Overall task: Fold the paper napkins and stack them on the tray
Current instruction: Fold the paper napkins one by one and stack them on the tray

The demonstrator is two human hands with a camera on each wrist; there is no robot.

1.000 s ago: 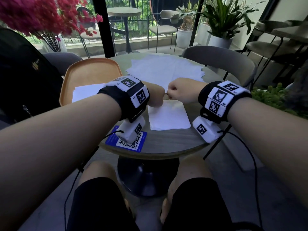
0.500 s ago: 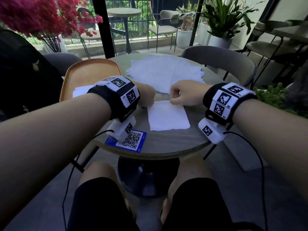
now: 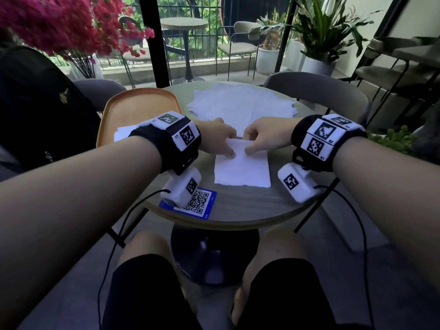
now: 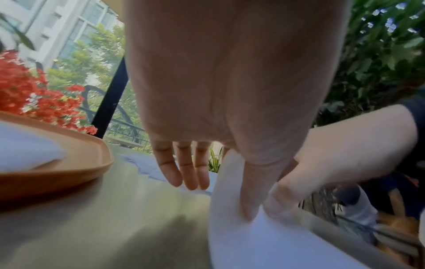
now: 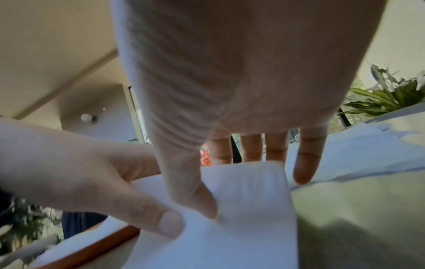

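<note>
Head view: both hands now lift napkin (image 3: 241, 166) far edge.

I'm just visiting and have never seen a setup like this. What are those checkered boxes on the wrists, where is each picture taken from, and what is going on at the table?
No robot here: a person wears cameras. The marked boxes strap one to each wrist; a third sits on the head. The wide picture is the head view; the two close-ups look along each palm.

On the round table lie a pile of unfolded napkins, an orange tray with folded ones, and a QR card.

The left hand and right hand each pinch the far edge of a folded napkin, thumb on top.
</note>
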